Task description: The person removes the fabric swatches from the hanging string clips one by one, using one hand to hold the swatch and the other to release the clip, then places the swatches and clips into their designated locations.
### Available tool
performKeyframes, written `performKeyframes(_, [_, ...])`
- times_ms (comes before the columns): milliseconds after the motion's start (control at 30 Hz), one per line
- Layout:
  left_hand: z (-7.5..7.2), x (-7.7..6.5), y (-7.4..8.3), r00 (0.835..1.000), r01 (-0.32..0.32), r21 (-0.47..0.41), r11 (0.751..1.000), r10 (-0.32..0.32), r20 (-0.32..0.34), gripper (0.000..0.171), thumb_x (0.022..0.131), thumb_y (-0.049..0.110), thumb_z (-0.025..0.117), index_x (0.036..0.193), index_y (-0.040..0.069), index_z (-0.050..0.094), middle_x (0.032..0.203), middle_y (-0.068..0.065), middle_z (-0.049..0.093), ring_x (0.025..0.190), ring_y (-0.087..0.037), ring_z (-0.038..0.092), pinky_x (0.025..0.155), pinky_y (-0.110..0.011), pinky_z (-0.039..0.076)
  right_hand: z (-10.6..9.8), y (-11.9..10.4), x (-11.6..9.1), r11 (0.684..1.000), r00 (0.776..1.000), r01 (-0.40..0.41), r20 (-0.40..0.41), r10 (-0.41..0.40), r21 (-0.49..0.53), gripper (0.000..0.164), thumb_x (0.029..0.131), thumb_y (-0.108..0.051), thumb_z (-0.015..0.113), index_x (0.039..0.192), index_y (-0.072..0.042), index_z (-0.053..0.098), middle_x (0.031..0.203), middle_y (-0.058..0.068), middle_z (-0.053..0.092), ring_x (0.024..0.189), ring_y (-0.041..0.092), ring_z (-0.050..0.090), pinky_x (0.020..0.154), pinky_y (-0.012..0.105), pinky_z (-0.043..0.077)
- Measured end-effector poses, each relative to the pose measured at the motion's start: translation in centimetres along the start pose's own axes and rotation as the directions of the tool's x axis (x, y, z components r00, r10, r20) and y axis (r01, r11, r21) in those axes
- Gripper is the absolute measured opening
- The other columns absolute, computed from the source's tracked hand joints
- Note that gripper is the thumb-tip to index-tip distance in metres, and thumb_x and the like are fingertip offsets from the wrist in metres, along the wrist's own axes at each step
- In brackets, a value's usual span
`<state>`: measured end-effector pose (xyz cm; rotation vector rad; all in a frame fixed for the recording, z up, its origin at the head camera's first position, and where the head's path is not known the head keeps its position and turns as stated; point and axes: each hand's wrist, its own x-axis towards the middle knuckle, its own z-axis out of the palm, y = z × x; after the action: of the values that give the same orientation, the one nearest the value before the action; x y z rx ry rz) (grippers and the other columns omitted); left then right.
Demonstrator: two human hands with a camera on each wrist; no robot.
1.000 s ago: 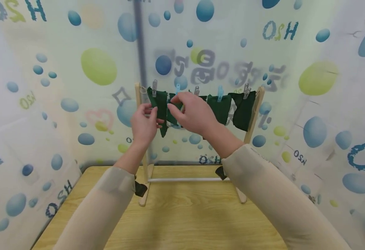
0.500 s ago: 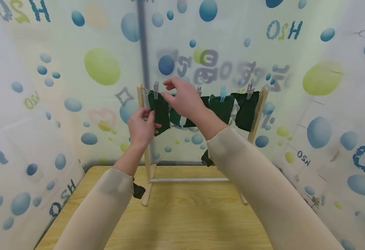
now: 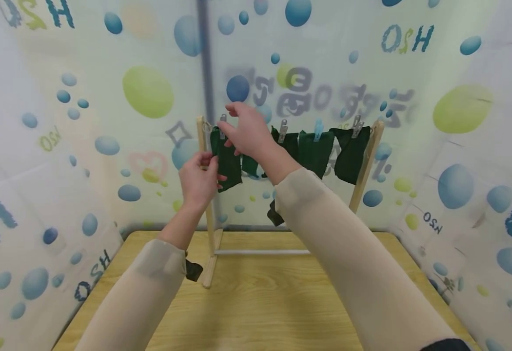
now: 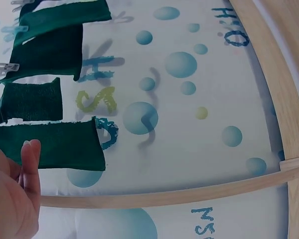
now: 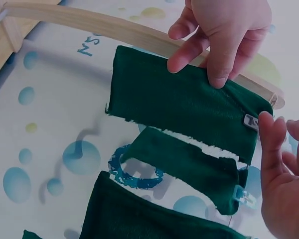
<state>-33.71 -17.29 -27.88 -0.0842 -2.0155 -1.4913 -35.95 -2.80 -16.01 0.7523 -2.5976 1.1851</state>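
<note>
Several dark green cloth pieces hang from a line on a wooden rack, held by grey and light blue clothespins. My left hand [image 3: 199, 180] pinches the left side edge of the leftmost green cloth [image 3: 229, 165], with its thumb in front, as seen in the right wrist view. My right hand [image 3: 249, 129] is raised at that cloth's top, thumb and index finger apart beside the grey clothespin [image 5: 250, 121]. Its fingertips are at the clothespin's end; whether they touch it is hidden. Beside it hangs a smaller green cloth [image 5: 189, 169] on a light blue clothespin [image 5: 244, 196].
The rack's left post [image 3: 209, 214] stands close to my left hand; its right post [image 3: 363, 170] is at the far end. A white bar [image 3: 262, 252] joins them low down. Beneath is a wood-grain table [image 3: 256, 307], with a patterned curtain [image 3: 146, 92] behind.
My right hand has moved up and left, from in front of the second cloth to the leftmost clothespin. The leftmost cloth hangs flatter, and my left hand keeps its edge.
</note>
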Motion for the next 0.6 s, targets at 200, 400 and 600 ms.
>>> performKeyframes(200, [-0.1, -0.1, 0.1, 1.000, 0.004, 0.008, 1.000, -0.004, 0.005, 0.026, 0.112, 0.018, 0.063, 0.126, -0.001, 0.073, 0.109, -0.021, 0.076, 0.057, -0.008, 0.073, 0.051, -0.020, 0.058, 0.7, -0.5, 0.7, 0.997, 0.996, -0.073, 0.054, 0.073, 0.007, 0.069, 0.117, -0.035, 0.054, 0.176, -0.016, 0.024, 0.174, 0.005, 0.046, 0.088, 0.027, 0.079, 0.077, 0.035, 0.064])
performKeyframes(400, [0.0, -0.1, 0.1, 1.000, -0.009, 0.017, 1.000, 0.008, 0.007, 0.025, 0.112, 0.017, 0.064, 0.127, -0.001, 0.073, 0.110, -0.022, 0.077, 0.067, -0.029, 0.079, 0.052, -0.020, 0.058, 1.5, -0.4, 0.7, 0.997, 0.998, -0.053, 0.028, 0.052, 0.059, 0.063, 0.119, -0.034, 0.050, 0.175, -0.014, 0.029, 0.144, 0.012, 0.069, 0.090, 0.034, 0.078, 0.073, 0.034, 0.062])
performKeyframes(600, [-0.1, -0.2, 0.1, 1.000, -0.006, 0.014, 1.000, 0.006, 0.012, 0.026, 0.111, 0.017, 0.065, 0.127, -0.002, 0.073, 0.109, -0.022, 0.076, 0.057, -0.008, 0.073, 0.052, -0.019, 0.057, 1.7, -0.8, 0.6, 0.996, 0.998, -0.061, -0.027, 0.063, 0.061, 0.054, 0.118, -0.031, 0.054, 0.168, -0.016, 0.044, 0.165, 0.006, 0.055, 0.093, 0.025, 0.079, 0.070, 0.028, 0.059])
